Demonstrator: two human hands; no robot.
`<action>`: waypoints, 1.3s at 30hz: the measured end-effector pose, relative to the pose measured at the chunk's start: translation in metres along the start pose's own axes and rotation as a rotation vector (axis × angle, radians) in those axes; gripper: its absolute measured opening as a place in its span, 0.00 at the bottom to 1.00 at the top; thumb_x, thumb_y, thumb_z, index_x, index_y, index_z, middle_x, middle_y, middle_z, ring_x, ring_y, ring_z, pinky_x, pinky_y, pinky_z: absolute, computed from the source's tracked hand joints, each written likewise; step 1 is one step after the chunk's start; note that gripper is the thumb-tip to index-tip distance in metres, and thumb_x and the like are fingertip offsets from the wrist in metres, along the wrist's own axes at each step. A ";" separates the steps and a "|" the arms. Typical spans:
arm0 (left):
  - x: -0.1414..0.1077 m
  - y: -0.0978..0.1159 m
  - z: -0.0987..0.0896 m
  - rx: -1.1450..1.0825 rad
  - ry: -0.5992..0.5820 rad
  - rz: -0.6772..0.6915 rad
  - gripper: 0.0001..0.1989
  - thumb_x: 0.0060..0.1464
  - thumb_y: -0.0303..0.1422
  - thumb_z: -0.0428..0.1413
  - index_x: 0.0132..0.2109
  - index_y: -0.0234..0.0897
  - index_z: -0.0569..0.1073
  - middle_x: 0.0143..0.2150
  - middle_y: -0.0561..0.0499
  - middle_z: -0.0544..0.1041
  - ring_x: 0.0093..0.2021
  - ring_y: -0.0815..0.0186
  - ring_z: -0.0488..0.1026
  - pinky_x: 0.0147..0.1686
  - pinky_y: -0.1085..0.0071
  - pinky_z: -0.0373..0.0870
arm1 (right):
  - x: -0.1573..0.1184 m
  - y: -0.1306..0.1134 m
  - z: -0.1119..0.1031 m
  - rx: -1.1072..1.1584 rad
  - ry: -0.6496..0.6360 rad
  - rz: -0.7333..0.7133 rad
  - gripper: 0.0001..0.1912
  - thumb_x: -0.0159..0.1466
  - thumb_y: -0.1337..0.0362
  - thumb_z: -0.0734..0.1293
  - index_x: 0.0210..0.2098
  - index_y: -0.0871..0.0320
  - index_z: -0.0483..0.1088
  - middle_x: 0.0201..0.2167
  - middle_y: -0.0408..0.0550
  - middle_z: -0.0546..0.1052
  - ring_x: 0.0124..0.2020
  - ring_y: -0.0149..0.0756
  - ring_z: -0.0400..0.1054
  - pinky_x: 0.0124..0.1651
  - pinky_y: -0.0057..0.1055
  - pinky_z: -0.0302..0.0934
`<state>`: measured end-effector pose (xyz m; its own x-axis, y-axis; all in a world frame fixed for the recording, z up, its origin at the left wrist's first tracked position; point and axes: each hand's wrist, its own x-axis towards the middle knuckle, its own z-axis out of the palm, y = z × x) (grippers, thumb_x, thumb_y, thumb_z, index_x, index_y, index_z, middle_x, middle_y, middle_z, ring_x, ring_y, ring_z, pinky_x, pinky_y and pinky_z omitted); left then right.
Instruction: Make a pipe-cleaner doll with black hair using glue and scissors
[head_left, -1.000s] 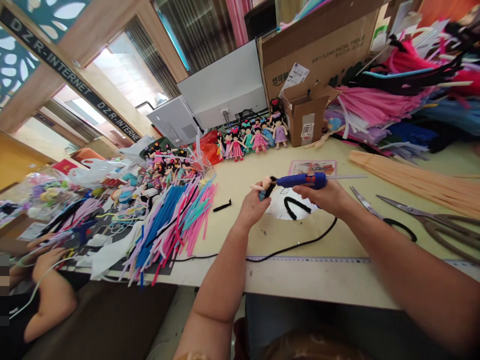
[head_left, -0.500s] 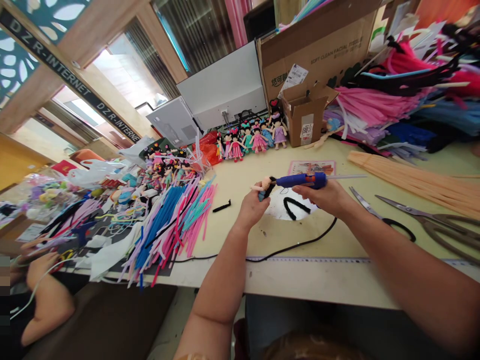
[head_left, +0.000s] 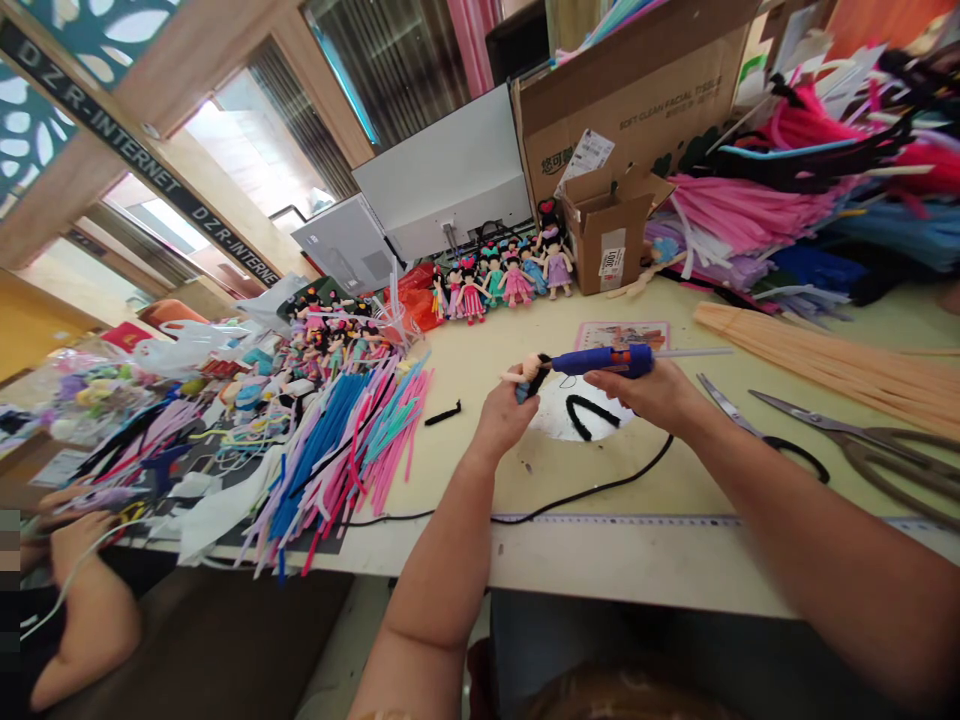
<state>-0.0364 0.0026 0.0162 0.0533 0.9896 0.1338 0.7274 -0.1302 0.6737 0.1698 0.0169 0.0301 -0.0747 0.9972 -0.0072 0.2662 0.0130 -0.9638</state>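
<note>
My left hand is closed round a small pipe-cleaner doll with a pale head, black hair and some blue on its body. Gripped in my right hand is a blue hot glue gun, a clear glue stick poking from its back. Its nozzle points left and meets the doll's black hair, or comes very near it. Below the gun, a bent black pipe cleaner lies on a white round sheet. A short black piece rests left of my left hand.
Scissors lie at right, beside a beige pipe-cleaner bundle. Finished dolls stand at the back before a small carton. Coloured pipe cleaners spread leftward. The gun's black cord crosses the table. A co-worker's arm is at far left.
My hands, the doll and the glue gun stay practically where they were. At far left the co-worker's arm has shifted slightly left.
</note>
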 end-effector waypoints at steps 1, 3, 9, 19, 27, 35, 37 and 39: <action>0.000 0.000 0.000 -0.003 0.002 0.005 0.21 0.50 0.29 0.52 0.53 0.40 0.69 0.45 0.51 0.75 0.44 0.61 0.71 0.46 0.66 0.65 | 0.000 0.000 0.000 0.002 0.003 0.003 0.12 0.50 0.54 0.71 0.24 0.56 0.74 0.14 0.39 0.66 0.16 0.27 0.55 0.18 0.28 0.49; 0.000 -0.001 0.000 -0.012 0.005 0.011 0.22 0.50 0.29 0.52 0.54 0.40 0.69 0.45 0.51 0.75 0.44 0.62 0.71 0.46 0.67 0.65 | 0.001 0.002 0.000 0.007 0.004 0.000 0.12 0.50 0.53 0.71 0.24 0.56 0.75 0.14 0.40 0.66 0.16 0.28 0.56 0.18 0.28 0.49; 0.000 -0.001 0.000 -0.027 0.006 0.010 0.22 0.50 0.28 0.53 0.54 0.39 0.69 0.44 0.51 0.76 0.43 0.62 0.71 0.47 0.66 0.65 | 0.003 0.008 0.000 -0.002 -0.005 -0.034 0.14 0.49 0.51 0.71 0.23 0.56 0.74 0.14 0.40 0.66 0.16 0.28 0.56 0.17 0.27 0.50; 0.000 0.000 0.000 -0.040 0.005 0.004 0.22 0.50 0.28 0.52 0.54 0.39 0.69 0.44 0.50 0.76 0.43 0.62 0.71 0.46 0.66 0.65 | 0.003 0.006 -0.001 0.006 -0.002 -0.025 0.13 0.49 0.52 0.71 0.22 0.56 0.73 0.14 0.40 0.66 0.16 0.28 0.56 0.17 0.28 0.50; 0.000 -0.001 0.000 -0.034 0.009 0.022 0.23 0.50 0.28 0.52 0.55 0.39 0.69 0.45 0.50 0.76 0.44 0.61 0.71 0.46 0.66 0.65 | 0.003 0.006 -0.002 0.005 0.010 0.011 0.13 0.48 0.51 0.72 0.21 0.56 0.73 0.13 0.39 0.64 0.16 0.28 0.56 0.18 0.28 0.50; 0.000 0.001 -0.001 -0.010 0.003 0.018 0.24 0.50 0.29 0.52 0.56 0.40 0.68 0.45 0.51 0.76 0.44 0.61 0.71 0.46 0.66 0.65 | 0.003 0.005 -0.002 0.040 0.001 -0.018 0.13 0.49 0.52 0.71 0.22 0.56 0.72 0.12 0.39 0.64 0.15 0.27 0.55 0.16 0.27 0.49; 0.000 0.001 -0.001 -0.005 0.000 0.018 0.25 0.50 0.29 0.52 0.57 0.41 0.68 0.46 0.51 0.76 0.45 0.61 0.71 0.46 0.66 0.65 | 0.002 0.004 -0.002 0.048 -0.006 -0.010 0.13 0.49 0.52 0.71 0.22 0.56 0.72 0.12 0.38 0.64 0.15 0.27 0.55 0.16 0.27 0.49; 0.000 0.001 -0.001 -0.002 -0.001 0.017 0.25 0.50 0.29 0.52 0.57 0.41 0.68 0.47 0.51 0.76 0.45 0.61 0.71 0.46 0.67 0.65 | 0.001 0.001 -0.003 0.045 -0.007 -0.007 0.13 0.50 0.53 0.71 0.22 0.56 0.72 0.12 0.38 0.63 0.15 0.27 0.55 0.16 0.27 0.48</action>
<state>-0.0361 0.0022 0.0178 0.0660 0.9873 0.1442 0.7248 -0.1468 0.6731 0.1728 0.0183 0.0298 -0.0833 0.9965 -0.0022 0.2222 0.0164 -0.9749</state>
